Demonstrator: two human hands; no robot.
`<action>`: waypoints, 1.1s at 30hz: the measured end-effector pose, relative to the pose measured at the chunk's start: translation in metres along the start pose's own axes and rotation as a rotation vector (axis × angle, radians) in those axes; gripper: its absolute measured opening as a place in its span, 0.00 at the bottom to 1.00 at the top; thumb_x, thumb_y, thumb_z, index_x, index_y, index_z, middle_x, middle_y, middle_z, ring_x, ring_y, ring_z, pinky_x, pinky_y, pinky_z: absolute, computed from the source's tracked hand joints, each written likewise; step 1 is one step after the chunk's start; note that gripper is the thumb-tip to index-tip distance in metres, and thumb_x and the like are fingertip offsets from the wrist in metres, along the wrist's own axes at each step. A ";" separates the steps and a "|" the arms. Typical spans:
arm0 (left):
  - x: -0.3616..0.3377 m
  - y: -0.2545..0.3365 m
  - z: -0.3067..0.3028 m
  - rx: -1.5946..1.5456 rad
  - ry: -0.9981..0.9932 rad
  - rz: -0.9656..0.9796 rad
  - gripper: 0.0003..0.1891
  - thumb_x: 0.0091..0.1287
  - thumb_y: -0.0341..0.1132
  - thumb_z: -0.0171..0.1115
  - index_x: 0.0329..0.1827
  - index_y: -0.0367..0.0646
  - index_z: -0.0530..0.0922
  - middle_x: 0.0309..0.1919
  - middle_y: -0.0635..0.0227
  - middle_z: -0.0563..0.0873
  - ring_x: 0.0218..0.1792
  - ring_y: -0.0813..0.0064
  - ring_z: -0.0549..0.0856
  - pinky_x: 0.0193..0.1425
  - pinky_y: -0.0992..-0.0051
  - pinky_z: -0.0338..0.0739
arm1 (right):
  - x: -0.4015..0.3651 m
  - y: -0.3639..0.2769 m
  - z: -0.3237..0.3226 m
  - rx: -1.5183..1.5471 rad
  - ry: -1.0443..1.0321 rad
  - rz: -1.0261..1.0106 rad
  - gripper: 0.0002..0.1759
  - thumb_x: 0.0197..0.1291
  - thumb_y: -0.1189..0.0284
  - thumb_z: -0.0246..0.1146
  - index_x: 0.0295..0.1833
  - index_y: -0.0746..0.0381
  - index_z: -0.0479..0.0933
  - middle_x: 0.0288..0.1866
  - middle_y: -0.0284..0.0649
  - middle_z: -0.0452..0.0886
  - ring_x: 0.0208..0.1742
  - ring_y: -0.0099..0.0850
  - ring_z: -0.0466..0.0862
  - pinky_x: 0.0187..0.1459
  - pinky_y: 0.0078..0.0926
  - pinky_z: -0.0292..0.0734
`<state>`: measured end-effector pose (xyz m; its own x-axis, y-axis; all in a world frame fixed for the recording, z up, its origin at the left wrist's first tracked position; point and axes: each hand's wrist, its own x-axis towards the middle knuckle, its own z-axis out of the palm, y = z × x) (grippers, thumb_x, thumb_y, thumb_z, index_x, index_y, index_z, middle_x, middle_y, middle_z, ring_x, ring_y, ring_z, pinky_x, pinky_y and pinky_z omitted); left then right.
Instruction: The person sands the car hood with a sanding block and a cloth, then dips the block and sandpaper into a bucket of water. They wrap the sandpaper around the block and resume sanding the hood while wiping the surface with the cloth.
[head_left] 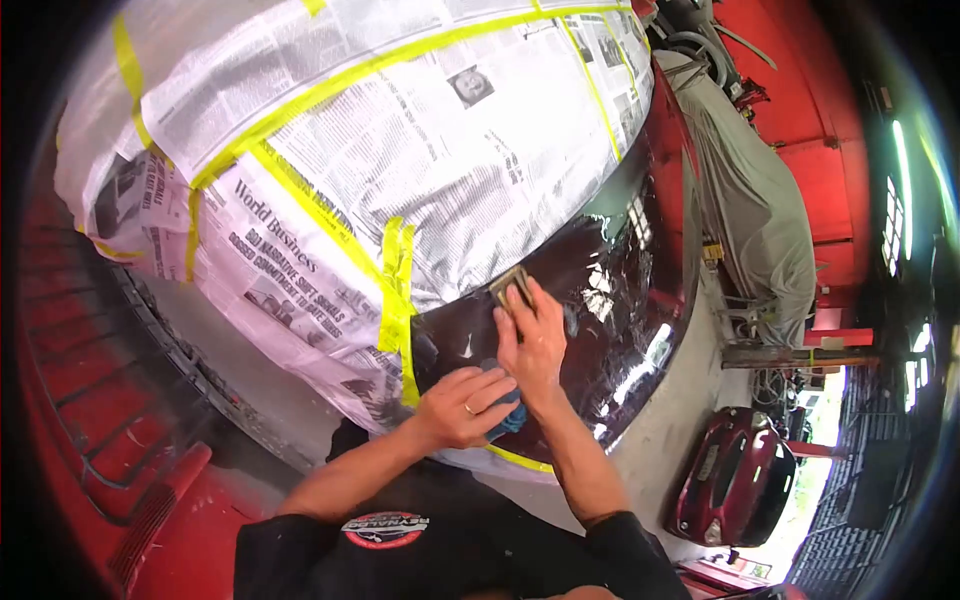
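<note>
Closest to us, a black shirt [440, 555] with a round chest badge [385, 530] fills the bottom of the view, and two bare forearms reach up from it onto a dark, glossy car panel [620, 300] that is wet and full of reflections. We see the right hand [535, 345] stretched forward with its wrist low and its fingers laid flat and close together, pressing a small tan sanding block [510, 285] against the paint. The block sits under the fingertips and pokes out beyond them, at the panel's upper edge just below the masking. The left hand [462, 405], with a ring on one finger, lies just beside and below the right, knuckles up, its fingers curled around a bunched blue cloth [508, 418] held against the panel near its lower edge. Newspaper [400, 150] covers the rest of the bodywork, and strips of yellow tape [397, 290] hold it along the panel's left edge. Well apart, at the lower right, a red car [735, 490] stands on the floor, and a vehicle under a grey cover [750, 200] stands beside a red wall [800, 90].
</note>
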<state>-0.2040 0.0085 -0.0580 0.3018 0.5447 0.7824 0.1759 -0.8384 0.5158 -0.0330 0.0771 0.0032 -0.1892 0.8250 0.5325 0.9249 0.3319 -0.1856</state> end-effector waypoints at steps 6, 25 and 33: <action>0.001 -0.001 -0.007 0.005 -0.034 0.047 0.17 0.53 0.36 0.66 0.47 0.47 0.86 0.59 0.65 0.85 0.58 0.64 0.85 0.60 0.63 0.80 | 0.043 0.093 -0.001 -0.171 -0.001 0.475 0.15 0.62 0.67 0.69 0.52 0.62 0.85 0.56 0.52 0.85 0.54 0.49 0.83 0.56 0.43 0.78; -0.003 -0.003 -0.010 -0.078 -0.175 0.140 0.19 0.47 0.37 0.67 0.45 0.47 0.86 0.58 0.67 0.85 0.60 0.66 0.84 0.64 0.62 0.78 | 0.041 0.064 0.003 -0.060 0.042 0.438 0.12 0.60 0.68 0.69 0.48 0.61 0.86 0.47 0.49 0.85 0.51 0.47 0.81 0.56 0.41 0.74; -0.015 0.003 -0.004 0.031 -0.170 0.128 0.15 0.48 0.37 0.66 0.42 0.48 0.86 0.57 0.68 0.86 0.61 0.69 0.83 0.67 0.63 0.75 | 0.035 0.040 0.005 -0.048 0.073 0.296 0.11 0.61 0.69 0.70 0.47 0.62 0.86 0.50 0.48 0.85 0.53 0.46 0.82 0.57 0.41 0.75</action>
<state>-0.2113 -0.0024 -0.0668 0.4768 0.4248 0.7696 0.1542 -0.9023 0.4025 -0.0040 0.1217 0.0107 0.1132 0.8468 0.5197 0.9511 0.0589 -0.3032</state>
